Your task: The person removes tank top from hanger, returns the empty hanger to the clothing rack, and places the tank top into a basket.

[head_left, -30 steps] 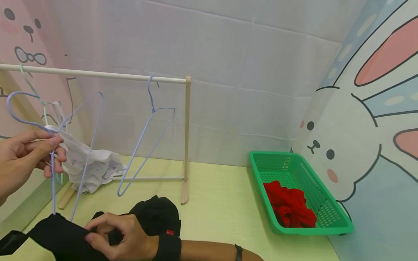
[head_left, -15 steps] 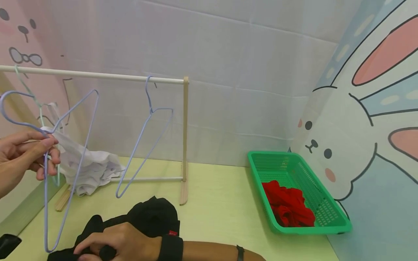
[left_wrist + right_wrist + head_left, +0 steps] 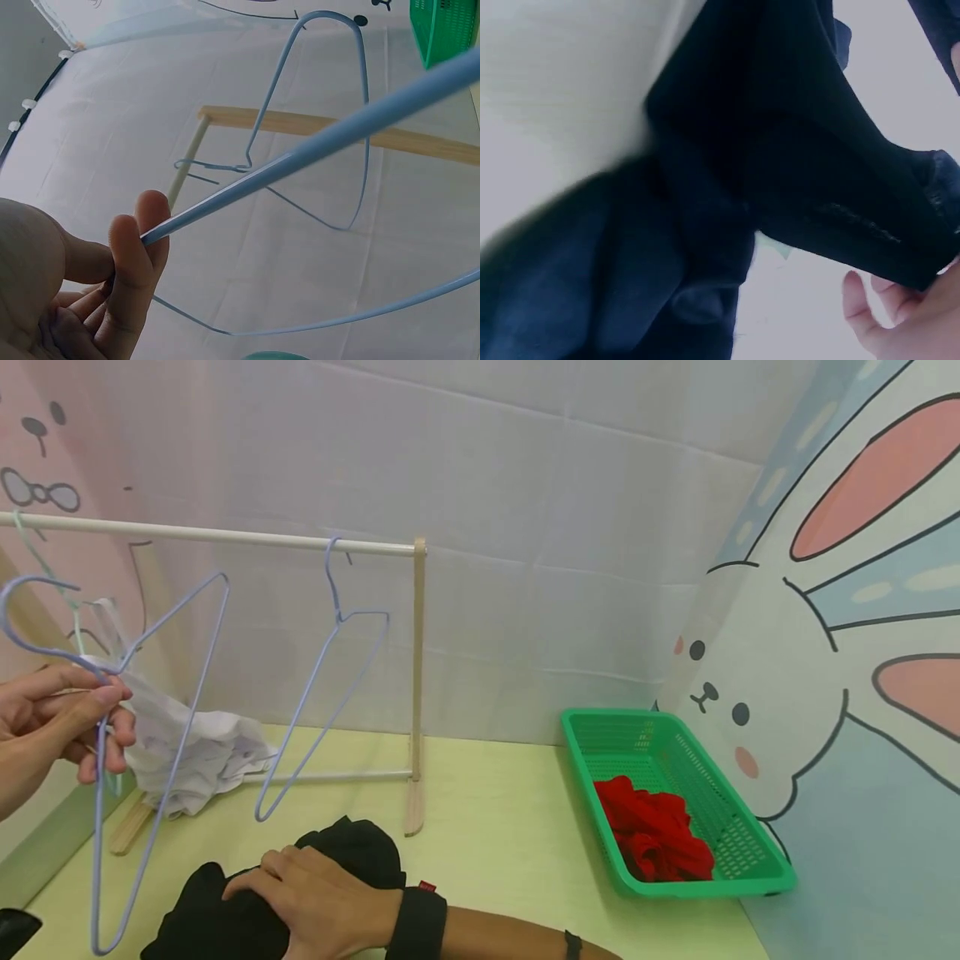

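Blue hanger (image 3: 300,160) is pinched nr its neck by L hand (image 3: 60,718), prob. so it dangles free, while black cloth (image 3: 225,922) is part-covered by R hand (image 3: 322,893), grip unclear.

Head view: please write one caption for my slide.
Left hand holding a bare lavender wire hanger, right hand on black clothing, near a garment rack and green basket of red cloth.

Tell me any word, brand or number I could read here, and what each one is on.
No readable word, brand, number or sign shows anywhere.
Small red label at the edge of the black wristband: too small to read.
Pale marks on the black cloth in the right wrist view: too blurred to tell whether they are lettering.
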The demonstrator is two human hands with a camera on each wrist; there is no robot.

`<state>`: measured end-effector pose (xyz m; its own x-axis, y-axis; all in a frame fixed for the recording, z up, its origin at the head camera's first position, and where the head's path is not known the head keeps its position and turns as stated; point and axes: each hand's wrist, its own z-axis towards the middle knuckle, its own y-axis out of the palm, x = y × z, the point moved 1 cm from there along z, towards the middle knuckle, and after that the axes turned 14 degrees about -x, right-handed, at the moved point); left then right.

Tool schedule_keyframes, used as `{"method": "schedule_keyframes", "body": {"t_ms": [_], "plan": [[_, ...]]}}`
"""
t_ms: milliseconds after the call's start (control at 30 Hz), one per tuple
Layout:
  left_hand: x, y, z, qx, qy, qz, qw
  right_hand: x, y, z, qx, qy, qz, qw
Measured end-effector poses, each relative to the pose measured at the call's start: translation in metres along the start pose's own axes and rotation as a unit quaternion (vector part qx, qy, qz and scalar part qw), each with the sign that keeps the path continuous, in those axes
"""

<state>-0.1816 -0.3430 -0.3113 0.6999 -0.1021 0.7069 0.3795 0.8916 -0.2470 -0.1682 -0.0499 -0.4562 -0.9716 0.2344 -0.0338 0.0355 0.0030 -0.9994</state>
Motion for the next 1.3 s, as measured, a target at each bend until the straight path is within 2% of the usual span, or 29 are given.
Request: {"method": "schedule_keyframes", "body": {"t_ms": [167,467,633,767,1100,1300], "plan": [[0.000,0.000,-0.002,0.005,-0.009,0.013,0.9999,0.008,0.012,-0.001,-0.004,0.036,-0.021,0.9991],[0.003,0.004,-0.001,0.010,-0.006,0.018,0.9998,0.016,0.029,0.003,-0.071,0.050,-0.019,0.9961],[0.003,0.006,-0.001,0.021,-0.019,0.034,0.9990,0.014,0.032,0.009,-0.099,0.089,-0.037,0.9904],[0.004,0.007,-0.001,0.025,-0.024,0.037,0.9987,0.013,0.031,0.014,-0.123,0.107,-0.021,0.9865],[0.002,0.006,-0.002,0.025,-0.029,0.049,0.9981,0.016,0.042,0.029,-0.181,0.113,0.085,0.9733],[0.002,0.007,-0.002,0.026,-0.027,0.044,0.9983,0.013,0.054,0.036,-0.184,0.135,0.078,0.9705]]}}
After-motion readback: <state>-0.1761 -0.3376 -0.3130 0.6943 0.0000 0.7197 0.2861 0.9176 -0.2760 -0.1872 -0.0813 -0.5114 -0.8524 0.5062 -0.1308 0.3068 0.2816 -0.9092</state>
